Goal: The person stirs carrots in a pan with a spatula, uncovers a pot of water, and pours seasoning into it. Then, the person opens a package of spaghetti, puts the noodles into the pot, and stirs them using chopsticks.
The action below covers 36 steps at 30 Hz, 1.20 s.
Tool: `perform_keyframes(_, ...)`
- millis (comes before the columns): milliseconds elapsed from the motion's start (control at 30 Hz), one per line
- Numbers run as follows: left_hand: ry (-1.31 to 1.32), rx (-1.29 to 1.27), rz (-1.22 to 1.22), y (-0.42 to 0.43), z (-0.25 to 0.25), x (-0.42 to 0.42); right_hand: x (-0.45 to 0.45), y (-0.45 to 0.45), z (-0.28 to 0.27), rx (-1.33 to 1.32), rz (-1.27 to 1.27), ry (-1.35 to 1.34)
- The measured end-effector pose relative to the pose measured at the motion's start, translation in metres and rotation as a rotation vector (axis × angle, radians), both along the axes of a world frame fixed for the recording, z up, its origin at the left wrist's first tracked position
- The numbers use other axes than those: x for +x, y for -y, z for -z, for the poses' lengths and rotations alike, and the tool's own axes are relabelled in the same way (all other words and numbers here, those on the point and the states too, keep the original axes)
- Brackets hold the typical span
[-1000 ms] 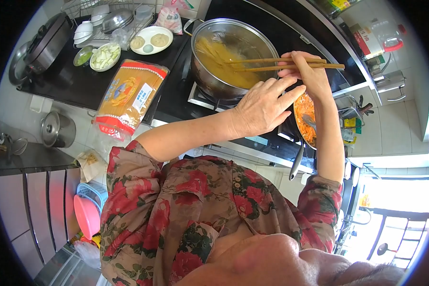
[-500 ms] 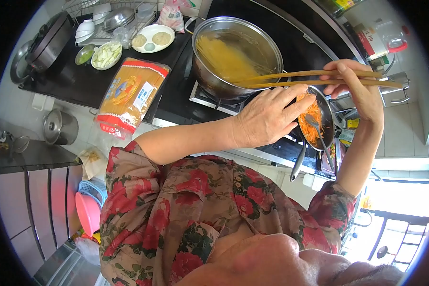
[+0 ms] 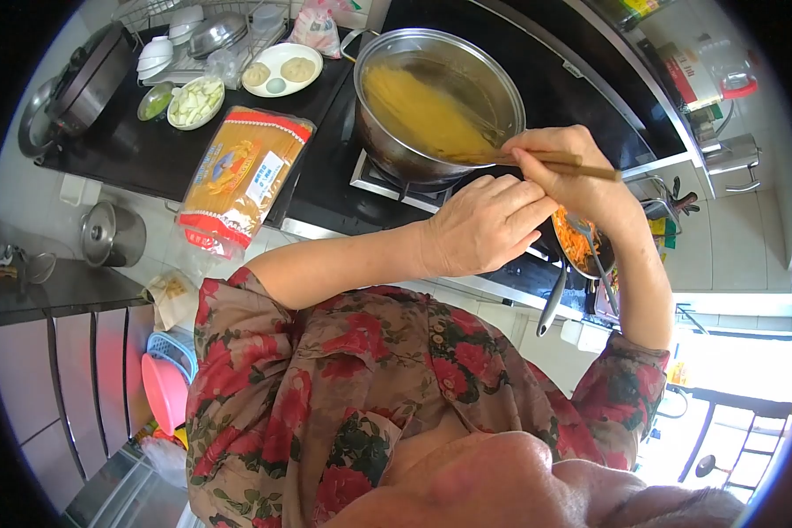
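Note:
My right hand [image 3: 581, 180] is wrapped round a pair of long wooden chopsticks [image 3: 605, 172], whose far ends dip into a large steel pot [image 3: 512, 84] on the stove. Long yellow noodles [image 3: 427, 114] lie in the water, fanned toward the near rim. My left hand [image 3: 484, 224] hovers in front of the pot, palm down, with its fingers loosely stretched. Its fingertips come close to my right hand; whether they touch I cannot tell. Behind both hands, partly covered, is a pan of shredded carrot [image 3: 576, 246] with a metal utensil [image 3: 600, 268] in it.
An opened noodle packet [image 3: 246, 176] lies left of the pot. Further back are a bowl of pale green pieces [image 3: 197, 103], a plate [image 3: 312, 72] with two buns and an egg, and a dish rack [image 3: 260, 48]. The pan handle [image 3: 551, 304] juts over the counter edge.
My right hand has moved left and down toward the pot, and now grips the chopsticks in a closed hold. My left hand has drawn back slightly from the chopsticks.

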<state>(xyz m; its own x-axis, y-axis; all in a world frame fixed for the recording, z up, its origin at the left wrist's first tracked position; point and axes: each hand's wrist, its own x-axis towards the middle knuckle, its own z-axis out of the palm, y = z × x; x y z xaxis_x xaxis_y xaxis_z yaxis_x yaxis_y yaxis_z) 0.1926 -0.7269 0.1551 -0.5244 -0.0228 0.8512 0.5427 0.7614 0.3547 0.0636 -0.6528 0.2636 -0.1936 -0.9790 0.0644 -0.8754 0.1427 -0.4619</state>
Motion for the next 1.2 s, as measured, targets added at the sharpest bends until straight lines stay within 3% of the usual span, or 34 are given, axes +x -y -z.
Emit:
perform_keyframes(200,-0.044,-0.077,0.002,0.001,0.008,-0.001,0.014,0.0,0.01,0.009,-0.095,-0.253)
perform_keyframes(300,-0.023,-0.091,0.026,-0.001,0.018,-0.004,0.012,-0.001,0.02,0.303,-0.188,-0.509)
perform_keyframes(533,0.013,-0.124,0.064,-0.008,0.018,0.001,-0.013,-0.016,0.046,0.187,-0.274,-0.664)
perform_keyframes(833,0.045,-0.128,0.112,-0.018,0.018,-0.008,-0.038,-0.038,0.052,0.009,-0.254,-0.588)
perform_keyframes(967,0.063,-0.146,0.11,-0.02,0.014,-0.009,-0.035,-0.037,0.009,-0.203,-0.158,-0.371)
perform_keyframes(1200,0.027,-0.103,0.032,0.006,0.002,-0.007,-0.017,-0.075,-0.079,-0.267,0.168,-0.079)
